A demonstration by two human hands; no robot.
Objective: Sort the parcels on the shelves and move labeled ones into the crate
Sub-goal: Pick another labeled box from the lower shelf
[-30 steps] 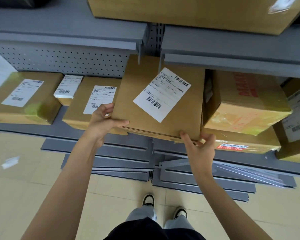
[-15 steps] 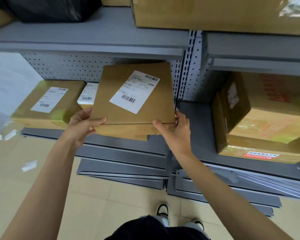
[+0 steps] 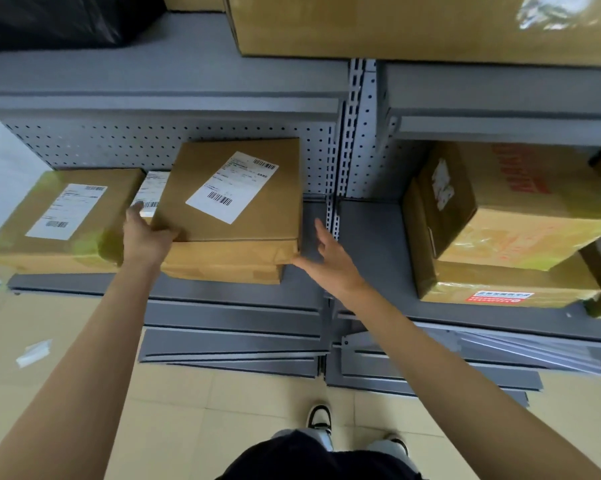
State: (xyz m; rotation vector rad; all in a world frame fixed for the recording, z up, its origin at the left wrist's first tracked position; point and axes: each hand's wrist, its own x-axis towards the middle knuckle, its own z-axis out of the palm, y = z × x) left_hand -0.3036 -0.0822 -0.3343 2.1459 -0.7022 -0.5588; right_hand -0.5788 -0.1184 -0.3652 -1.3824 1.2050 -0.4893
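Our left hand (image 3: 146, 237) grips the labeled parcel (image 3: 233, 195) at its left edge; right hand (image 3: 330, 261), fingers spread, barely touches. It overhangs the parcel beneath (image 3: 222, 265) and could slide off.

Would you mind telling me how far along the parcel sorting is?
Done: nothing visibly, as no crate is in view. In hand: the flat labeled parcel lies stacked on another parcel on the shelf; the left hand grips its corner, the right hand is open beside it. Left: every labeled parcel, including the taped one.
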